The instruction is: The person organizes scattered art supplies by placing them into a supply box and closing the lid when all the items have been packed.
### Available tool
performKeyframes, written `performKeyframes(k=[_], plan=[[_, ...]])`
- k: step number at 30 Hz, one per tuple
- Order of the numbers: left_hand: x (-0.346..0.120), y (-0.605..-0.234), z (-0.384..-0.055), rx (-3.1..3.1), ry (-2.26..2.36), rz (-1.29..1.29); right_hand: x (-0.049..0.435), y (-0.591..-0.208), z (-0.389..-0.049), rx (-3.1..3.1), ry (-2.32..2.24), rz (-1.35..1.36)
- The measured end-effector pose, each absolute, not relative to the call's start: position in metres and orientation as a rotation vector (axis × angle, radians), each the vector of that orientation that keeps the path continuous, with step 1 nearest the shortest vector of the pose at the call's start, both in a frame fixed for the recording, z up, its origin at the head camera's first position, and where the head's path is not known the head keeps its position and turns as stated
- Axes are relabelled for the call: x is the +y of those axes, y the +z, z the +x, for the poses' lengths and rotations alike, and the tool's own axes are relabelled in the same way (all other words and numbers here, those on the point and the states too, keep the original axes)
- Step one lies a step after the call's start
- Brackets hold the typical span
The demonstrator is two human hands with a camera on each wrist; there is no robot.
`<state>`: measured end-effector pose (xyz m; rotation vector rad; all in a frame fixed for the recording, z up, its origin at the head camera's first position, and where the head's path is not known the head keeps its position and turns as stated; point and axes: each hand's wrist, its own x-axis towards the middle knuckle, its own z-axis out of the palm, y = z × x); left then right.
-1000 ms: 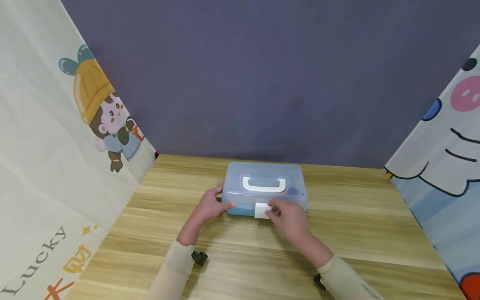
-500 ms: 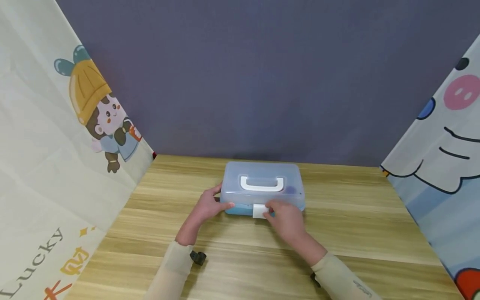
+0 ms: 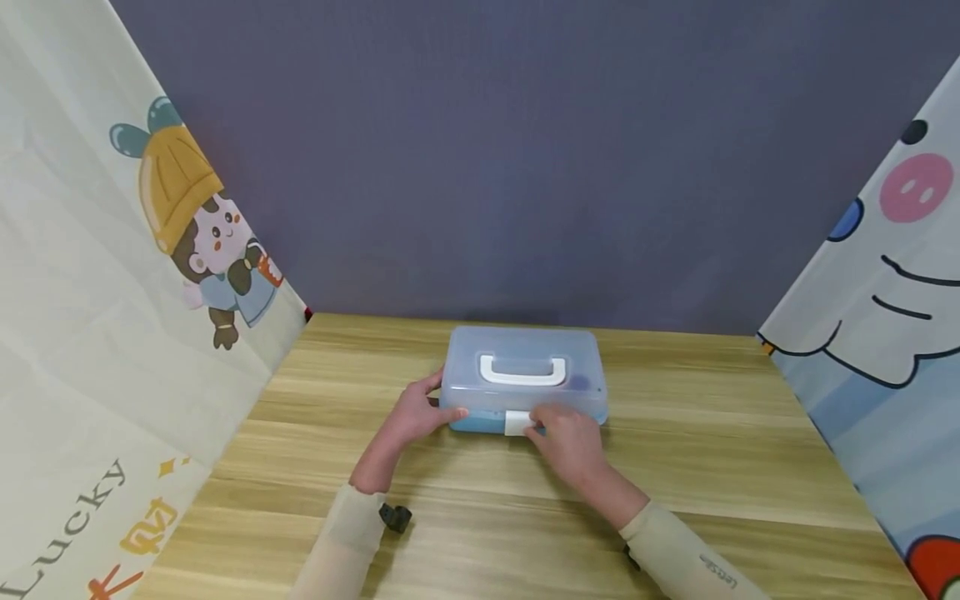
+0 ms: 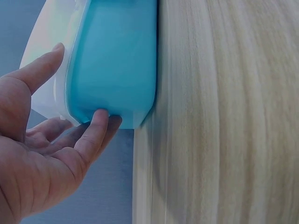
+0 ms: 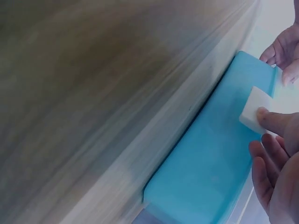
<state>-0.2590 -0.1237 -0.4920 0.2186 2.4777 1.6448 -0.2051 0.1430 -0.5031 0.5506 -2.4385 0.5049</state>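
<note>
A plastic storage box [image 3: 461,342] with a clear lid, white carry handle [image 3: 522,379] and blue base [image 5: 205,154] stands on the table, lid down. My left hand [image 3: 408,414] holds its left end, thumb at the front lid edge; in the left wrist view the fingertips [image 4: 99,116] touch the blue wall near a corner. At the middle of the front is a white latch [image 3: 516,423]. My right hand [image 3: 572,443] has thumb and index finger on the latch. The right wrist view shows the thumb pressing the latch's face, other fingers curled beside the lid edge.
The wooden table [image 3: 465,517] ends behind the box at a dark grey-blue backdrop [image 3: 480,167]. Printed cartoon curtains [image 3: 67,250] flank it on both sides. Small dark cameras [image 3: 396,517] are worn at the wrists.
The latch appears to lie slightly closer against the front of the box, with my right thumb and index finger still on it. My left hand keeps its place. The head view has shifted slightly.
</note>
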Motion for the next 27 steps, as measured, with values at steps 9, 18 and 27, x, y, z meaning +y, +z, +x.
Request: performKeyframes(k=[9,18,27], plan=[[-0.1244,-0.4925,-0.2600,2.489,1.632,0.225,0.1451,-0.5098,-0.2086,-2.336,0.491,0.628],[-0.1235,-0.4903,-0.2600,2.501,1.624,0.233,0.1451,-0.5117,-0.2115,-2.280,0.493,0.661],[-0.1234,-0.4920,-0.2608,2.491,1.633,0.228,0.1438,-0.5115,-0.2102,-2.310,0.474,0.641]])
